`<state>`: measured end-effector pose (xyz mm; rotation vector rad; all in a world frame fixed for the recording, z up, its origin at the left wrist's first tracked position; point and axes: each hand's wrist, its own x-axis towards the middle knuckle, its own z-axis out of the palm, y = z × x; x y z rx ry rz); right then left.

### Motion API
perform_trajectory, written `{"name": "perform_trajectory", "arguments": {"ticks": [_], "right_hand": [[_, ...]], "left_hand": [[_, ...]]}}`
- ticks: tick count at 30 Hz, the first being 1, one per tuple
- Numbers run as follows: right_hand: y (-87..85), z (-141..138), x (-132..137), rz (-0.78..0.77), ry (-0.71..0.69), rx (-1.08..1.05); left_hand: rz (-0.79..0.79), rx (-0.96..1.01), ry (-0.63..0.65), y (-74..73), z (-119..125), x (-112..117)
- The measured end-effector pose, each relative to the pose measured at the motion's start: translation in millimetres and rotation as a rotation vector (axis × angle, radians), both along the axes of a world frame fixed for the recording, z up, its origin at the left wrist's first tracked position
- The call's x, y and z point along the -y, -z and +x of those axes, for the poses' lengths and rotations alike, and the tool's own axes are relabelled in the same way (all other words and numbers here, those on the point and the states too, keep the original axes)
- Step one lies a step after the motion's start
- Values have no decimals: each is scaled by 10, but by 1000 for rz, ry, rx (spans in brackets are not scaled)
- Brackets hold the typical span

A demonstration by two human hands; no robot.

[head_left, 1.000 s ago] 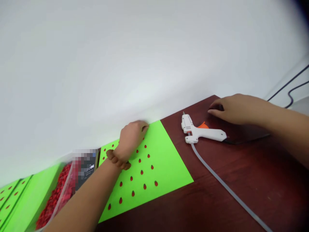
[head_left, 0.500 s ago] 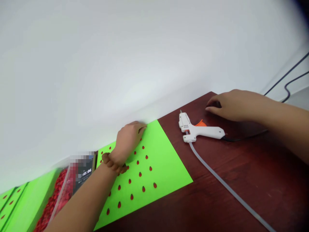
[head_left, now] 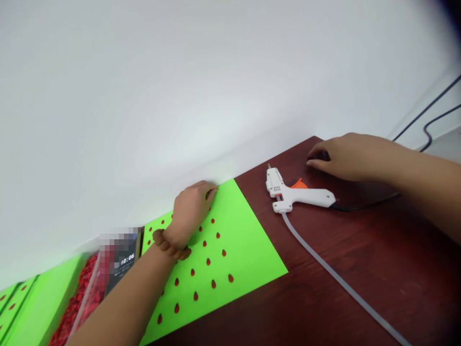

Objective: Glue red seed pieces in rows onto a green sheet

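A bright green sheet dotted with several small red drops lies on the dark wooden table, against the white wall. My left hand, a bead bracelet on its wrist, rests on the sheet's far edge with fingers curled together at the wall; nothing shows in them. A white glue gun with an orange trigger lies on its side right of the sheet, a clear glue stick trailing from it. My right hand lies just behind the gun, fingers bent down onto the table, and I cannot see anything under them.
A phone leans at the left of the sheet, beside a clear box of red pieces. More green sheets lie at the far left. Black cables run along the wall at the right, and the gun's cord crosses under my right arm.
The view has shifted slightly, so everything sits a little to the left. Both hands and the glue gun keep their places on the table.
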<state>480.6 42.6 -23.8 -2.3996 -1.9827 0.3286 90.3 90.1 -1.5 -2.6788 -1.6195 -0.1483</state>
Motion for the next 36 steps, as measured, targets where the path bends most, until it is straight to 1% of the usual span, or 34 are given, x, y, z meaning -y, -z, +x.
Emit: {"name": "perform_trajectory", "arguments": {"ticks": [10,15,21,25,36], "right_hand": [[11,9,1,5,-15,-1],[14,6,-2,12,-15,-10],[28,26,-22,6,-19,-32],[44,43,-29,19,-29,-51],[-36,-26,6,-24,-17,2]], "left_hand": [[-15,-46,43,-25,-8,33],[0,-72,30,-12,-8,49],[31,-52,4,-38,-40,62],[23,-66,8,-35,-46,62],[4,-111,4,-31,9,60]]}}
